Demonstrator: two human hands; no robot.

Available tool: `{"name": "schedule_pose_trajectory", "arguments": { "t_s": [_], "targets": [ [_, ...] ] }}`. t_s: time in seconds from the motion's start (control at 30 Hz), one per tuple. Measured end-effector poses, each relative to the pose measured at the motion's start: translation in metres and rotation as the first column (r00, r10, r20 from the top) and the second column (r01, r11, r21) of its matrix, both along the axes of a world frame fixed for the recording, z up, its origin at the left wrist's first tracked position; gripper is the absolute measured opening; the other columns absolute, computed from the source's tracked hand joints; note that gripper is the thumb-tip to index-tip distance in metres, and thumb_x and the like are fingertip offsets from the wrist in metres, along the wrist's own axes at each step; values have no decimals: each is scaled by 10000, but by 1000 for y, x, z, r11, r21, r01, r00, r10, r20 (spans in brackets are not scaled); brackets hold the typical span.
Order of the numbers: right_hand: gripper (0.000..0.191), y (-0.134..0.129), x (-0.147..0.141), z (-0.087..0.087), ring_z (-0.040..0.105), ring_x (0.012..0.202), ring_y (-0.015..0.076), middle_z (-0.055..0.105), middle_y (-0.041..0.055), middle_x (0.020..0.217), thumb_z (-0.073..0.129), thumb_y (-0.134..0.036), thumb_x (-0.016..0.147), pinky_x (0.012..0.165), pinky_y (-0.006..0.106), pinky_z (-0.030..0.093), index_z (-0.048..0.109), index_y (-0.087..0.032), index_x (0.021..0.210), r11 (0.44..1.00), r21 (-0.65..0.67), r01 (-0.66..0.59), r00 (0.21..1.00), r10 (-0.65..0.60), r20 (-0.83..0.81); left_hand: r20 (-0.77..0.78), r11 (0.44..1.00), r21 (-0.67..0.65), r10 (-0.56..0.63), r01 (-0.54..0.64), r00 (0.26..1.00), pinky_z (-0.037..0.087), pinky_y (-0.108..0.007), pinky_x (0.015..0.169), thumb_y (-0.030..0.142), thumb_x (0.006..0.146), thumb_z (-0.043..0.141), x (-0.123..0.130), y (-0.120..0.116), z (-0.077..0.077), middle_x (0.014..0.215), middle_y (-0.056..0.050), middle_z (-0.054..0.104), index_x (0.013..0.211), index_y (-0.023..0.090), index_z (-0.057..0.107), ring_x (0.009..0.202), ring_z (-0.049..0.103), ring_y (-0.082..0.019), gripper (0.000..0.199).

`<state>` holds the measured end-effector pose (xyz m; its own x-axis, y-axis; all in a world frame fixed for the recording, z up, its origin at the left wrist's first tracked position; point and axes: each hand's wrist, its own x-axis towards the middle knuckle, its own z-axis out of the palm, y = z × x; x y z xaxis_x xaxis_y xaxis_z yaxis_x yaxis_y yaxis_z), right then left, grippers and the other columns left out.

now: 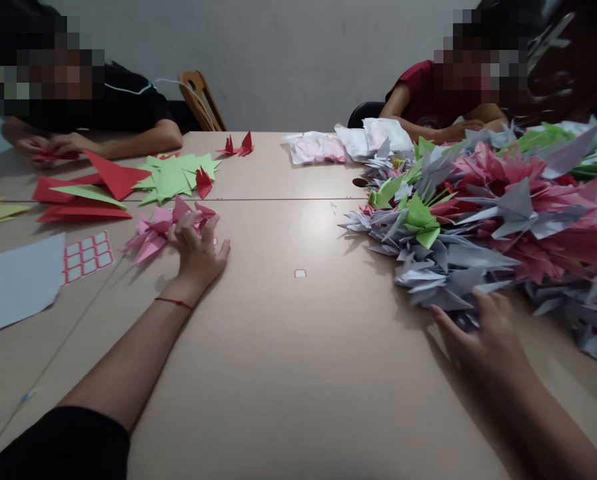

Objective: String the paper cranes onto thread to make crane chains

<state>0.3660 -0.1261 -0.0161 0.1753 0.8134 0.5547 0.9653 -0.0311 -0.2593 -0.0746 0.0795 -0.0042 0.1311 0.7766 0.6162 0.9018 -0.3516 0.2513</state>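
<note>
My left hand point(194, 250) rests over a small cluster of pink folded paper cranes point(151, 233), its fingers spread on top and the thumb stretched apart. On the other side, my right hand point(488, 340) has thumb and fingers around grey paper cranes point(448, 277) at the near edge of a big heap; its fingertips are partly hidden among the paper. Pink paper cranes point(523, 207) lie higher in that heap, with a few green ones point(421, 220) toward its left side. A single small label with a red border point(300, 273) lies between my hands.
Left of me are a label sheet point(87, 257), white paper point(21, 280), red folded paper point(86, 212) and green cranes point(171, 177). White packets point(316, 148) and two red cranes point(238, 145) lie at the back. Two people sit across the table, one handling red paper point(56, 155).
</note>
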Motion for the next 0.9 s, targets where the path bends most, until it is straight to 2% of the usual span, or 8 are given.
{"name": "schedule_pose_trajectory", "arguments": {
  "t_s": [0.23, 0.37, 0.43, 0.53, 0.67, 0.77, 0.8, 0.9],
  "targets": [
    [110, 5, -57, 11, 591, 849, 232, 568, 96, 947, 569, -241, 835, 710, 359, 491, 554, -197, 935, 972, 109, -208, 971, 219, -97, 27, 996, 9, -93, 93, 995, 202, -566, 1062, 239, 767, 617, 17, -23, -1, 1280, -171, 382, 1173, 202, 532, 1265, 326, -370, 417],
    [143, 21, -95, 18, 606, 854, 200, 581, 80, 932, 562, -113, 826, 717, 328, 507, 563, -202, 938, 914, 156, -376, 899, 400, -180, 105, 948, 15, -319, 319, 942, 335, -514, 1021, 224, 798, 590, 53, -63, 6, 1170, -129, 450, 1102, 193, 533, 1174, 425, -299, 311],
    [182, 33, -112, 21, 606, 866, 192, 578, 77, 925, 543, -71, 826, 731, 325, 513, 568, -204, 949, 869, 190, -456, 852, 488, -187, 201, 864, -23, -489, 504, 848, 402, -449, 985, 209, 815, 582, 75, -84, 8, 1125, -107, 492, 1123, 203, 507, 1120, 474, -248, 318],
    [236, 45, -133, 23, 608, 894, 189, 579, 92, 958, 520, -36, 823, 742, 320, 524, 561, -202, 985, 783, 200, -589, 765, 620, -175, 365, 650, -150, -664, 745, 652, 434, -422, 971, 286, 771, 658, 105, -102, 3, 1236, -146, 466, 1300, 207, 352, 1192, 455, -259, 616],
    [286, 43, -155, 28, 594, 978, 193, 574, 106, 1023, 492, -22, 822, 819, 340, 525, 539, -203, 1038, 698, 194, -689, 656, 715, -242, 684, 523, -177, -544, 834, 486, 463, -422, 910, 376, 669, 740, 120, -100, -8, 1315, -176, 417, 1349, 222, 270, 1175, 482, -290, 841],
    [379, 37, -158, 32, 557, 1097, 225, 546, 136, 1153, 510, -37, 805, 892, 388, 504, 505, -201, 1146, 637, 183, -748, 597, 768, -234, 795, 466, -285, -374, 838, 478, 488, -325, 768, 327, 709, 712, 112, -95, -4, 1021, -85, 590, 1170, 192, 466, 877, 593, -187, 540],
    [412, 36, -154, 33, 547, 1114, 239, 534, 145, 1183, 524, -40, 793, 900, 404, 497, 496, -199, 1172, 646, 203, -736, 614, 763, -201, 806, 509, -302, -315, 806, 501, 482, -302, 743, 306, 704, 717, 107, -94, -1, 956, -62, 601, 1087, 181, 516, 838, 587, -170, 449],
    [441, 42, -132, 35, 560, 1062, 266, 555, 143, 1134, 568, -64, 759, 871, 435, 486, 500, -203, 1173, 762, 260, -593, 772, 630, -86, 886, 512, -337, -112, 790, 451, 474, -250, 626, 267, 674, 748, 96, -91, 10, 771, -2, 593, 940, 171, 562, 698, 575, -130, 339]
  ]
}}
